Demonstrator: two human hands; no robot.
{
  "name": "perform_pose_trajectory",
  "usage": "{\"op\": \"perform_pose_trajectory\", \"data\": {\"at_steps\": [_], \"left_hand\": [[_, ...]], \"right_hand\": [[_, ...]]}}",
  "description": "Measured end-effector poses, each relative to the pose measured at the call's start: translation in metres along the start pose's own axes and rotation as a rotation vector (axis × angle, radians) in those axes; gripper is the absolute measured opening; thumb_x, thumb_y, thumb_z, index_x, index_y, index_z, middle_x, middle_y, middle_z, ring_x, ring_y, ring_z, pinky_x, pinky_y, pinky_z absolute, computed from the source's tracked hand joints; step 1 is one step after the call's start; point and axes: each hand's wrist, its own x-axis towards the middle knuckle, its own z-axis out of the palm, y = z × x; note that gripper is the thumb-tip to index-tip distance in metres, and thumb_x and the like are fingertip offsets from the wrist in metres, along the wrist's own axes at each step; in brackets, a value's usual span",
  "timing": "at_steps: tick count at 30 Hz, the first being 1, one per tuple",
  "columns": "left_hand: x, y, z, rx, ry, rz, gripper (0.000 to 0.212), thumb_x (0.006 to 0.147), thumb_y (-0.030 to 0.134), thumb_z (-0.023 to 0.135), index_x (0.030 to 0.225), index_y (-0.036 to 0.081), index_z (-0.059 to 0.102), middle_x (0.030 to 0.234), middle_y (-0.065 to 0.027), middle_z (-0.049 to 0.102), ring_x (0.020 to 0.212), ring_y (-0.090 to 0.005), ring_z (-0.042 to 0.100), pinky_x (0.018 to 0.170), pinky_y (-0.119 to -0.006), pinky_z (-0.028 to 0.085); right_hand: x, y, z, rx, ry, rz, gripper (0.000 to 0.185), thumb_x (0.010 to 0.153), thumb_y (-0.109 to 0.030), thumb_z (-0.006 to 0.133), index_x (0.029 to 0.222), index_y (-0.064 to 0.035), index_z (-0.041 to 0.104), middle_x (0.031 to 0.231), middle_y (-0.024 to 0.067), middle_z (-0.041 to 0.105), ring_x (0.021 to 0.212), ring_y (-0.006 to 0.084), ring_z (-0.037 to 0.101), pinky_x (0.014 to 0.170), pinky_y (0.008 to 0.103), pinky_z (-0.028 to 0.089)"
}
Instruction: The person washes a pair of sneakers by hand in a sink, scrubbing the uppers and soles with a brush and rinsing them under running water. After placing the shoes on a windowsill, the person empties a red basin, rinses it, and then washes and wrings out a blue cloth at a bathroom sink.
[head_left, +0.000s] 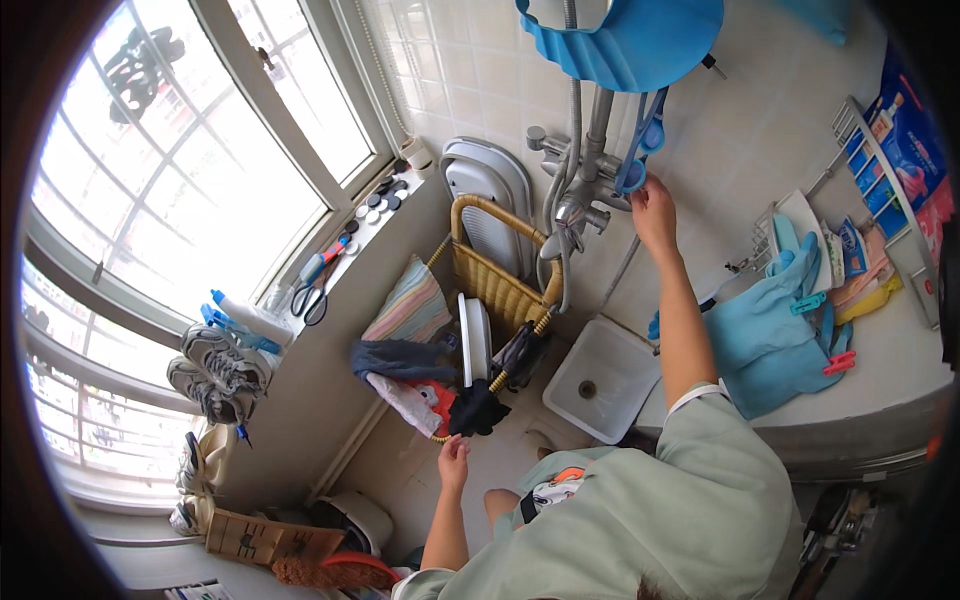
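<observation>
My right hand (654, 214) is raised to the shower mixer tap (581, 206). Its fingertips meet the lower edge of blue swimming goggles (631, 177) that hang beside the tap; whether they grip the goggles or the tap cannot be told. Low in front of me, my left hand (454, 459) holds nothing, its fingers slightly apart, just off the near end of a woven basket (499, 281). Inside the basket lie a striped cloth (412, 304), dark blue cloth (397, 358), a black cloth (476, 409) and a white plastic basin (474, 341).
A white sink (592, 394) stands below the tap. Light blue rubber gloves (772, 337) lie on the right counter. A blue shower visor (630, 45) hangs above. Scissors (309, 300), bottle caps (382, 201) and grey sneakers (225, 367) line the windowsill. A folded tub (487, 202) leans on the wall.
</observation>
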Motion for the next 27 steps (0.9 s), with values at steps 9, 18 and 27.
{"op": "perform_pose_trajectory", "data": {"at_steps": [9, 18, 27], "left_hand": [[0.062, 0.078, 0.081, 0.126, -0.308, 0.013, 0.026, 0.087, 0.004, 0.048, 0.112, -0.001, 0.052, 0.096, -0.0080, 0.062, 0.084, -0.0123, 0.059, 0.077, -0.024, 0.047], [0.104, 0.223, 0.162, 0.349, -0.516, 0.207, 0.025, 0.088, 0.008, 0.050, 0.110, 0.000, 0.054, 0.095, -0.0072, 0.063, 0.089, -0.0134, 0.059, 0.078, -0.026, 0.045], [0.144, 0.319, 0.255, 0.427, -0.497, 0.531, 0.051, 0.081, 0.028, 0.061, 0.120, -0.002, 0.047, 0.107, -0.0156, 0.060, 0.090, -0.0224, 0.062, 0.076, -0.032, 0.049]], "right_hand": [[0.016, 0.013, 0.001, -0.236, 0.012, 0.021, 0.015, 0.075, -0.015, 0.062, 0.089, -0.0095, 0.060, 0.086, 0.0107, 0.062, 0.078, 0.0334, 0.058, 0.066, 0.0419, 0.045], [0.013, 0.011, 0.012, -0.333, 0.020, 0.055, 0.017, 0.075, -0.021, 0.064, 0.085, -0.0073, 0.061, 0.075, 0.0160, 0.060, 0.076, 0.0366, 0.057, 0.063, 0.0441, 0.045], [0.001, 0.015, 0.019, -0.411, 0.132, -0.070, 0.016, 0.072, -0.019, 0.065, 0.087, -0.0131, 0.064, 0.072, 0.0087, 0.057, 0.075, 0.0279, 0.054, 0.062, 0.0395, 0.046]]}}
